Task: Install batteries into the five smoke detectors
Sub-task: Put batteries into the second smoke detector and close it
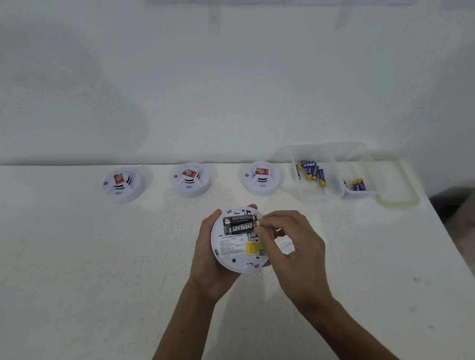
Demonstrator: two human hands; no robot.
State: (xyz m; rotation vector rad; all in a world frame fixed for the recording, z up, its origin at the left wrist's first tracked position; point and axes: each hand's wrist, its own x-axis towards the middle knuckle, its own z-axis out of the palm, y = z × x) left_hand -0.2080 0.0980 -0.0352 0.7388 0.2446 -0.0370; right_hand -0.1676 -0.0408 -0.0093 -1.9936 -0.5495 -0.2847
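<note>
My left hand (208, 263) grips a white smoke detector (238, 253) held back-side up above the table. Two black batteries (241, 224) lie side by side in its open compartment. My right hand (289, 241) pinches the right end of the nearer black battery with fingertips. A small white piece (287, 247), perhaps the compartment cover, shows under my right hand. Three more white smoke detectors (124, 184) (192, 179) (261, 176) stand in a row at the back of the table, each with a red label on top.
A clear plastic box (332, 172) at the back right holds several blue and yellow batteries (312, 169) in two compartments, its lid (396, 184) lying beside it. The white table (96, 276) meets a white wall behind; its right edge drops off near the box.
</note>
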